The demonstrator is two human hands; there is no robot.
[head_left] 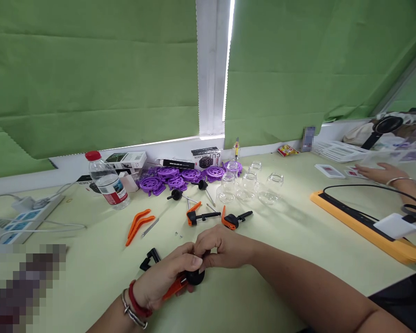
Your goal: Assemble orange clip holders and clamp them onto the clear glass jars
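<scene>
My left hand (166, 277) is closed around an orange-and-black clamp part (189, 279) near the table's front edge. My right hand (222, 247) is pinched on the black round end of the same part, its fingers touching my left thumb. A loose black piece (149, 259) lies just left of my left hand. Beyond my hands lie two assembled orange-and-black clamps (199, 215) (234, 219), an orange lever pair (138, 224), a metal pin (149, 227) and black-knobbed rods (180, 195).
Purple round discs (180, 176), clear glass cups (249, 185), a water bottle (107, 181) and small boxes (126, 159) line the back. A power strip (24, 217) sits left. At right, another person's hand (381, 173) rests near an orange-and-black bar (364, 224).
</scene>
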